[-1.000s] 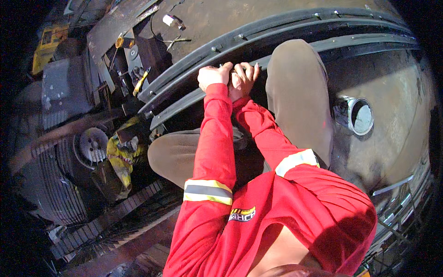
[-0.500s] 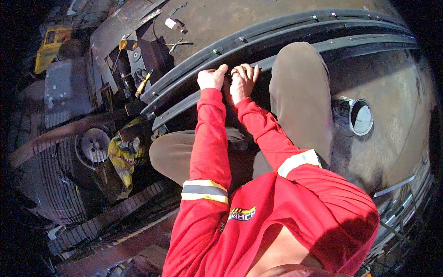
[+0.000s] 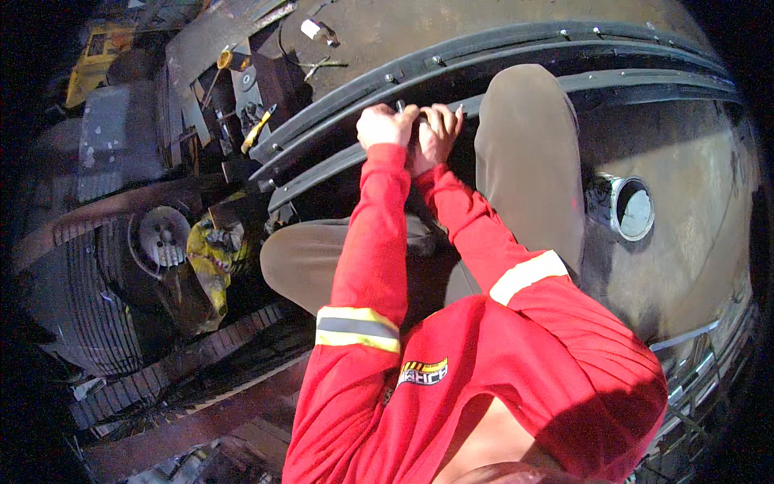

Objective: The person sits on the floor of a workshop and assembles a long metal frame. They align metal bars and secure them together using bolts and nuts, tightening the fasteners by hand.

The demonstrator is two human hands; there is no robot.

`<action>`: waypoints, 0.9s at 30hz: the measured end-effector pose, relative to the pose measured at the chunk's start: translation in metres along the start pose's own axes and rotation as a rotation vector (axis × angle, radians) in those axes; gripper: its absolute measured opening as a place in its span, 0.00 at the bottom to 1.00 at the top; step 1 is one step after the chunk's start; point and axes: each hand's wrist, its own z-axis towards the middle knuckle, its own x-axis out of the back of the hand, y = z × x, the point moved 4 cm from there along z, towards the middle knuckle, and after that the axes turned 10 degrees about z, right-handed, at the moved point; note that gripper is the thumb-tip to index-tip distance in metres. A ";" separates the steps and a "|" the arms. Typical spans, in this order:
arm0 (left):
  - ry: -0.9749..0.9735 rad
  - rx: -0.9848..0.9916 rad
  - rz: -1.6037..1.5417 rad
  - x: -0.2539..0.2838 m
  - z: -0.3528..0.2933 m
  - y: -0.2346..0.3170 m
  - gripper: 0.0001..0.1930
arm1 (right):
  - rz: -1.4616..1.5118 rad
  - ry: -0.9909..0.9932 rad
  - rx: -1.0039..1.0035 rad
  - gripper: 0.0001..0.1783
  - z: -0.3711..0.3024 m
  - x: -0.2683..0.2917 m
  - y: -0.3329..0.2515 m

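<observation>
Long dark curved strips with bolts run across in front of me: a far strip (image 3: 500, 47) and a near strip (image 3: 621, 78). My left hand (image 3: 385, 127) is closed at the strips, and a small metallic stub (image 3: 401, 105) shows at its fingertips. Close beside it, almost touching, my right hand (image 3: 436, 135) has its fingers curled at the near strip. What lies inside either grip is hidden by the fingers. My raised knee (image 3: 528, 137) stands just right of the hands.
An open metal can (image 3: 633, 211) lies on its side at right. Left are a yellow-handled tool (image 3: 256, 133), a yellow cloth (image 3: 211, 270) and a round wheel hub (image 3: 161, 236). A small white container (image 3: 310, 30) lies beyond the strips.
My left hand has turned and shifted slightly right, and the metallic stub now shows at its fingertips. My right hand has moved slightly right too. The whole view has tilted a little.
</observation>
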 end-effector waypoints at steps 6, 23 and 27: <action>-0.208 -0.226 0.020 0.059 -0.024 -0.068 0.20 | 0.099 -0.245 0.002 0.11 -0.030 -0.010 -0.061; 0.068 0.290 -0.011 0.094 0.007 -0.252 0.20 | 0.031 -0.464 0.065 0.08 -0.103 -0.147 -0.168; 0.082 0.321 -0.071 0.088 0.010 -0.257 0.20 | -0.013 -0.480 0.054 0.08 -0.103 -0.149 -0.172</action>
